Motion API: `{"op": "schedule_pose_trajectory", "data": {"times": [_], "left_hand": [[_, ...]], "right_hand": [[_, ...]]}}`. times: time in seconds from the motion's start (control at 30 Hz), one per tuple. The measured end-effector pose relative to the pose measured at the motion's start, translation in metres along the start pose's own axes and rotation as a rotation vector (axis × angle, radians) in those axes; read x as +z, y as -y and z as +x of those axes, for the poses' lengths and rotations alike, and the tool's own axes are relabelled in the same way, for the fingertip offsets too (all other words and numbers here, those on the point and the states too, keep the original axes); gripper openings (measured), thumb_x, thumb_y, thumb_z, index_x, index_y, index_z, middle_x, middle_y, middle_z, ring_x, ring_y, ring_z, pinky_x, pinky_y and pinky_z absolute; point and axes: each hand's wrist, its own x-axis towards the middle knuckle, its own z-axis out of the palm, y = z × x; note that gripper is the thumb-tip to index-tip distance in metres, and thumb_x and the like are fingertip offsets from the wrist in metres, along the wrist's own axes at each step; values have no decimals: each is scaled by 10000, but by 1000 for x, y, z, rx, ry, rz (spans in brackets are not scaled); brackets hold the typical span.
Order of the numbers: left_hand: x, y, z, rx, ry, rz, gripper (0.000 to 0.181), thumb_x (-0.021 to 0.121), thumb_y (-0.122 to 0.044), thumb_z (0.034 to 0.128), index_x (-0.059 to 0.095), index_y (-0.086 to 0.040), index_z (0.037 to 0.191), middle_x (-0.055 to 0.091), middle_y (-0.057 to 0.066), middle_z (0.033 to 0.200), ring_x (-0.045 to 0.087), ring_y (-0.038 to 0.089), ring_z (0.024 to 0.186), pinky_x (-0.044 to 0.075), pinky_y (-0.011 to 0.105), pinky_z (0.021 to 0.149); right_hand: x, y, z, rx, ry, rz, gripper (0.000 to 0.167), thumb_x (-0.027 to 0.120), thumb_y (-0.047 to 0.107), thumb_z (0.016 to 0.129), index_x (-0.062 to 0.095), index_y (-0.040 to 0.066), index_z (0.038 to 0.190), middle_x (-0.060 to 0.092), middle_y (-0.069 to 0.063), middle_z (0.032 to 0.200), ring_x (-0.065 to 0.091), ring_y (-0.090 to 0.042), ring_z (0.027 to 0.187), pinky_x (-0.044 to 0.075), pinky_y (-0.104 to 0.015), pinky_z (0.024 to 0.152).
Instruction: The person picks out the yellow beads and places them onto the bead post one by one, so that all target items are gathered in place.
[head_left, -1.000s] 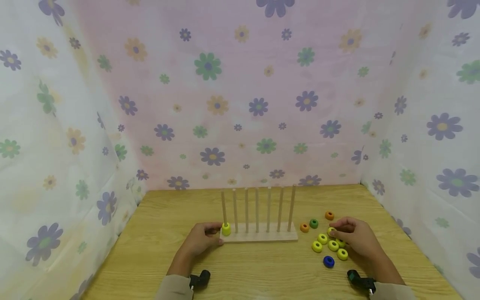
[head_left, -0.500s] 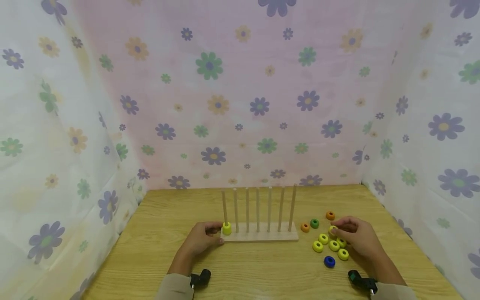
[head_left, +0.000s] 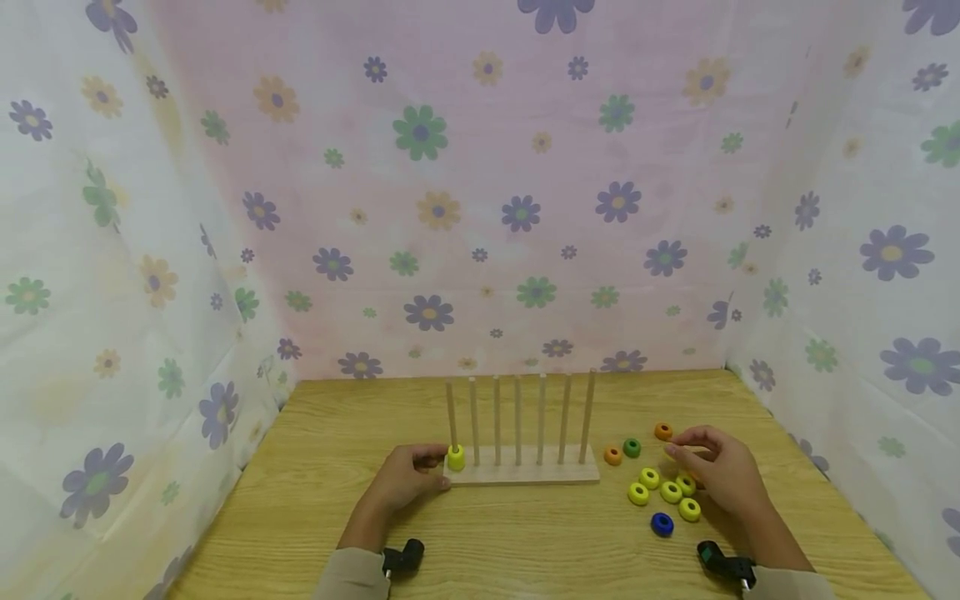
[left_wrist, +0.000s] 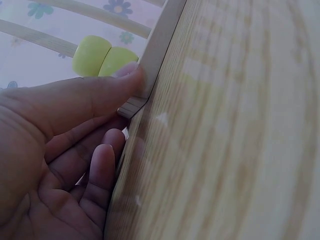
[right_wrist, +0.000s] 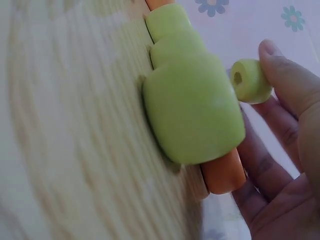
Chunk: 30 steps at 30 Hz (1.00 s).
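My left hand (head_left: 405, 482) grips the left end of a wooden peg rack (head_left: 525, 476), thumb on the front of its base. Several upright pegs stand in a row on that base. Two yellow beads (left_wrist: 92, 56) are stacked low on the leftmost peg, as the left wrist view shows. My right hand (head_left: 723, 471) pinches another yellow bead (right_wrist: 254, 82) between thumb and fingers, raised off the table; its hole shows in the right wrist view. Below that hand lie several loose yellow beads (head_left: 671, 492).
A blue bead (head_left: 662, 524) lies nearest me. Behind the yellow group are a green bead (head_left: 632, 447) and two orange beads, one (head_left: 612, 455) close to the rack's right end, the other (head_left: 663, 431) farther back. Flowered cloth (head_left: 495, 192) walls off the wooden table (head_left: 525, 542).
My right hand has taken a yellow bead from the back of the group and lifted it slightly. My left hand keeps its grip on the rack. The view has shifted a little.
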Motion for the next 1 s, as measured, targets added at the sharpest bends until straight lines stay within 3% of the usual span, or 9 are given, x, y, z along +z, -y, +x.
{"op": "schedule_pose_trajectory", "data": {"times": [0.27,0.57,0.73,1.0], "left_hand": [[-1,2,2,5,5,6,542,889,-198,834,701,-156,1340,687,36,1271,607,229,1150,525,451,991],[-1,4,1,4,22,1,539,886,-213,839,699,-160,1342,688,36,1282,611,237,1166,526,457,997],[-1,2,1,5,12,10,537,890,-210,833,705,-169,1335,687,40,1291,611,243,1178,518,473,1013],[-1,2,1,-8,9,5,529,889,-202,831,708,-172,1328,686,40,1301,609,253,1191,512,488,1024]], "right_hand": [[1,3,-1,-54,-49,-22,447,731,513,937,684,142,1182,768,-25,1154,662,82,909,588,-239,715],[1,14,-4,-58,-66,16,421,736,495,940,712,157,1190,772,73,1082,697,-13,878,587,-303,646],[3,25,-4,-123,-64,-8,329,763,462,929,780,212,1143,771,6,1103,709,-68,866,597,-296,690],[3,38,-5,-151,-34,28,347,802,427,903,762,217,1176,767,-27,1097,716,-78,862,603,-328,685]]}}
